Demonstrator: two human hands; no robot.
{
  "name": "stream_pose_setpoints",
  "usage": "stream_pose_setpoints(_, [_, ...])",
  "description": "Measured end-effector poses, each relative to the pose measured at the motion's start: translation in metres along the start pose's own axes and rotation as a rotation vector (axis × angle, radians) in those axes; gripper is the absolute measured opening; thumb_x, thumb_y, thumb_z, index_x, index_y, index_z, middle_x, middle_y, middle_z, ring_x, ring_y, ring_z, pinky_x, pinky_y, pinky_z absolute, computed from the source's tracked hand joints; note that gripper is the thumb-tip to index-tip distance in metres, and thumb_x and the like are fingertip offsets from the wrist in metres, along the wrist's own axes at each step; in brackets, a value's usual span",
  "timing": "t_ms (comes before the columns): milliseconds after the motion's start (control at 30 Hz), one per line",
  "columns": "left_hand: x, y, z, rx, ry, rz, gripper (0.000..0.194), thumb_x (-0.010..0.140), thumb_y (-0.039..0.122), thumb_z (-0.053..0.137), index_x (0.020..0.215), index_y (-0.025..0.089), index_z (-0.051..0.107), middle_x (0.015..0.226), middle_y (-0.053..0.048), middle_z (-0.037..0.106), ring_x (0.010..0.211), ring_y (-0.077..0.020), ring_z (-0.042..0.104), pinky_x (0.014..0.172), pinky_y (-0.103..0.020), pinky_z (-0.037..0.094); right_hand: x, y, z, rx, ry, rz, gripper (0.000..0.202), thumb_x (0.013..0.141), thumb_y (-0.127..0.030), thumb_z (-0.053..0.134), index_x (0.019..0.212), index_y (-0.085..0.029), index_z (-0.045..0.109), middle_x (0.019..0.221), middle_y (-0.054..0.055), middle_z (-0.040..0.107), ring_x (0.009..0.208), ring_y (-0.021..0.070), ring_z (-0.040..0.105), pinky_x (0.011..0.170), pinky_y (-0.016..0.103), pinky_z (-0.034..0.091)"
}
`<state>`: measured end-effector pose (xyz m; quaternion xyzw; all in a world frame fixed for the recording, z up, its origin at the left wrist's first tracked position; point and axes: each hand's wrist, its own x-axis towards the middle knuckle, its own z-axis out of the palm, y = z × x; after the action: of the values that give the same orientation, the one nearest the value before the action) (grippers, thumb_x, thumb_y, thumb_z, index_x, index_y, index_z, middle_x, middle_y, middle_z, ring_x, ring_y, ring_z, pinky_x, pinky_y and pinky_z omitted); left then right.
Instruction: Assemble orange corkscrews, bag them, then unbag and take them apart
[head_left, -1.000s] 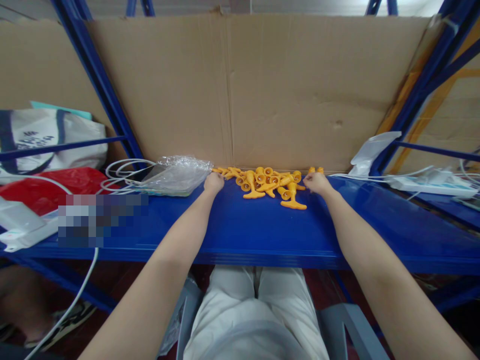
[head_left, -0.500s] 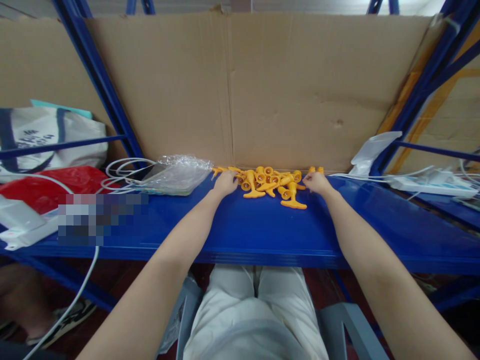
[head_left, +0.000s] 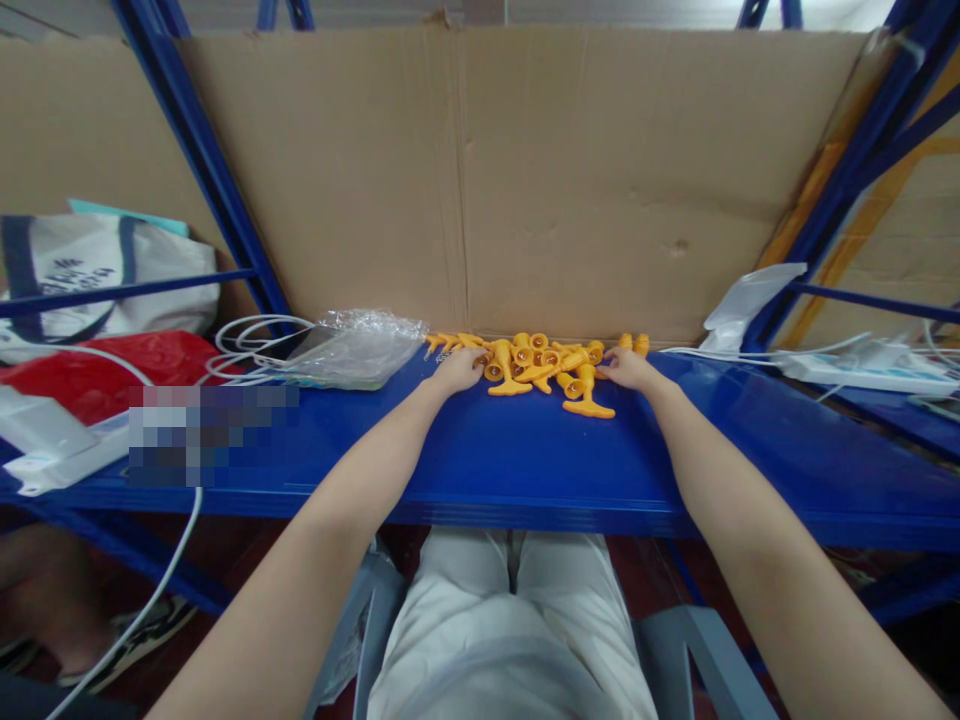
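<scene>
Several yellow T-shaped plastic pieces (head_left: 508, 375) lie heaped on the blue shelf top, against the cardboard at the back. At the heap's left edge is my left hand (head_left: 459, 370), its fingers at a yellow piece; whether they grip it is too small to tell. My right hand (head_left: 628, 368) touches the heap's right side, fingertips beside a yellow piece, their hold unclear. More thin yellow parts (head_left: 450, 342) lie behind my left hand. Two yellow pieces (head_left: 634, 343) stand behind my right hand.
Clear plastic packaging (head_left: 364, 350) and coiled white cable (head_left: 255, 345) lie left of the heap. Further left are a red bag (head_left: 142, 370) and a white power strip (head_left: 64, 455). Another strip (head_left: 870, 370) lies at right. A person's leg (head_left: 56, 600) shows below left.
My left hand has shifted slightly right, showing more of the thin yellow parts behind it. My right hand has moved slightly left, towards the heap.
</scene>
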<state>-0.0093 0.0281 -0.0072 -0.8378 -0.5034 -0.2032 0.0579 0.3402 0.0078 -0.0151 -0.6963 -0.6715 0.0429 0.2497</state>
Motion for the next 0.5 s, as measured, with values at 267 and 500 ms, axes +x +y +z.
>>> stream_pose_setpoints(267, [0.000, 0.004, 0.000, -0.039, -0.021, -0.024, 0.047, 0.086, 0.010, 0.049, 0.128, 0.021, 0.068, 0.132, -0.004, 0.068, 0.126, -0.0233, 0.061, 0.113, -0.033, 0.042, -0.002, -0.001, 0.003, 0.071, 0.132, -0.216, 0.055, 0.078, -0.022, 0.065, 0.132, -0.015, 0.061, 0.117, 0.016, 0.071, 0.106, 0.0322, 0.068, 0.094, 0.049, 0.053])
stream_pose_setpoints(500, [0.001, 0.002, 0.002, -0.080, -0.031, -0.032, 0.051, 0.085, 0.008, 0.049, 0.130, 0.022, 0.067, 0.134, -0.003, 0.067, 0.128, -0.0239, 0.060, 0.114, -0.034, 0.041, -0.007, -0.010, 0.003, -0.014, 0.139, -0.165, 0.049, 0.083, -0.024, 0.063, 0.131, -0.016, 0.064, 0.121, 0.015, 0.070, 0.111, 0.0310, 0.065, 0.097, 0.046, 0.050])
